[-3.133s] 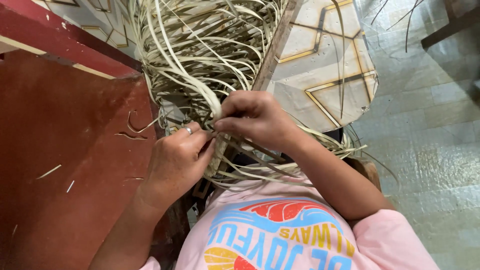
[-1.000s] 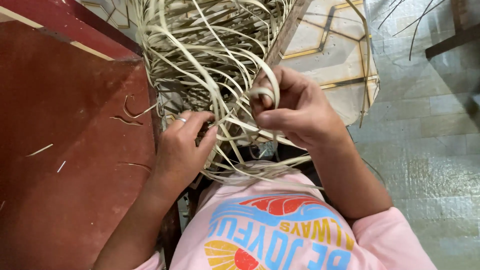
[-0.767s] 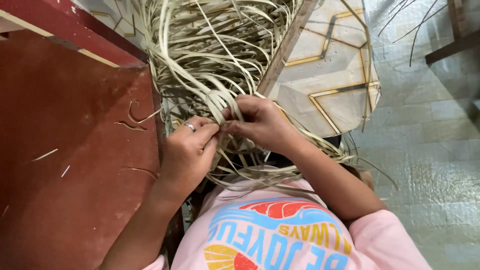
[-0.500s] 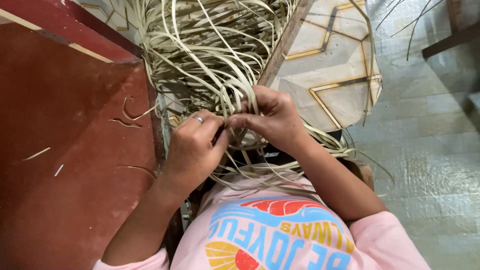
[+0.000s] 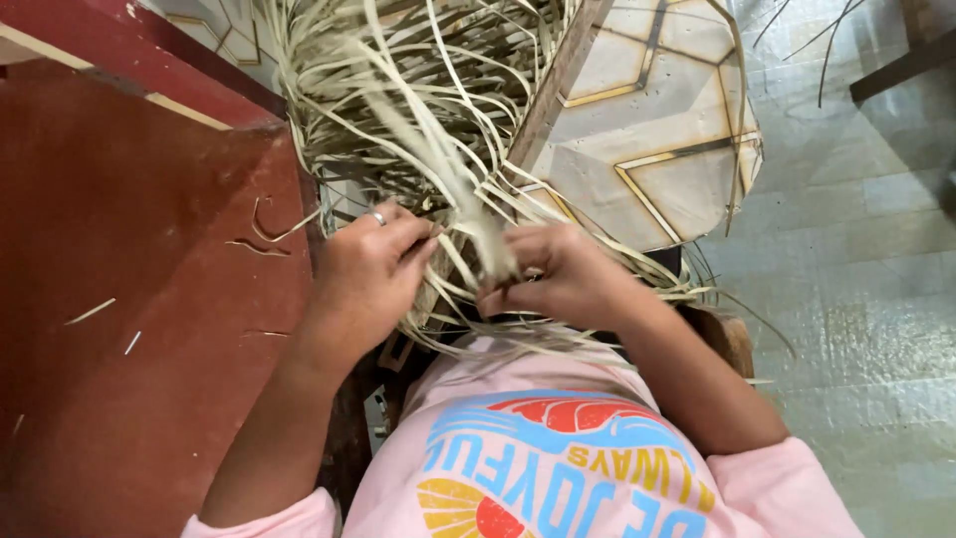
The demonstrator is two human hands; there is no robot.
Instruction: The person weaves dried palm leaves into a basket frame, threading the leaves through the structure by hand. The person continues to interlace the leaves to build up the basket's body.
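A bundle of pale, flat weaving strips (image 5: 438, 130) is being worked just in front of the person's chest, where the loose ends fan upward over a partly woven piece whose dark wooden frame edge (image 5: 553, 85) runs diagonally toward the top. The left hand (image 5: 363, 279), a ring on one finger, is curled with its fingertips pressed into the strips at the working point; whether a strip is actually pinched there cannot be told, since the fingertips are buried among the fibres. The right hand (image 5: 558, 279) is closed around a few strips drawn taut, its thumb and fingers gripping them close to the crossing. For the step in hand, the gripped strips would best be kept flat and untwisted, tension held even by both hands, and the crossing pressed snug before anything is released, as loose ends could easily spring back or tangle. Room is tight on the left, where a dark red wooden surface (image 5: 129, 299), littered with strip offcuts, comes right up beside the left wrist. On the right, a panel with gold-lined geometric pattern (image 5: 657, 149) stands behind the bundle, and beyond it pale floor tiles (image 5: 856, 249) leave more open space for the right elbow to swing.
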